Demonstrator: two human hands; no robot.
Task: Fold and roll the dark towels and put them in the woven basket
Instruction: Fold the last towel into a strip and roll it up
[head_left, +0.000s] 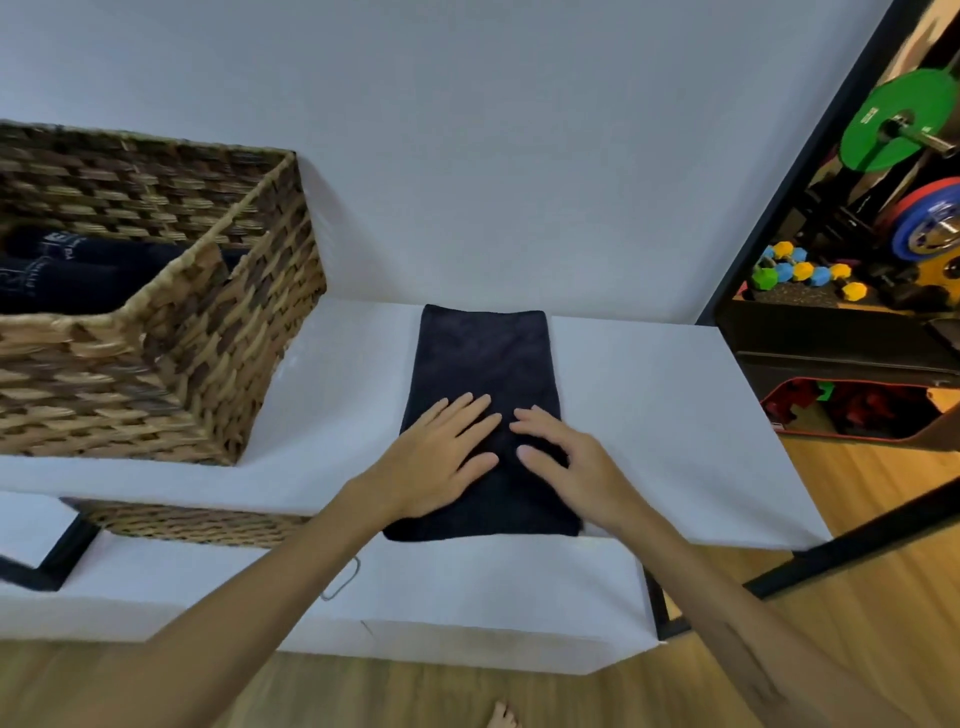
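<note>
A dark towel (485, 364) lies folded into a long narrow strip on the white shelf top (649, 415), running away from me. My left hand (441, 452) rests flat on its near left part with fingers spread. My right hand (566, 462) presses on its near right part, fingers apart, holding nothing. The woven basket (249, 322) stands at the left on the same surface. Inside it lie rolled dark towels (78, 275) with pale lettering, partly hidden by the basket's front wall.
A white wall rises behind the shelf. A second woven basket (197, 525) shows on the lower shelf, left. A black frame (779, 208) borders the right side, with coloured weight plates (898, 119) and dumbbells (800, 273) beyond. Wood floor lies below.
</note>
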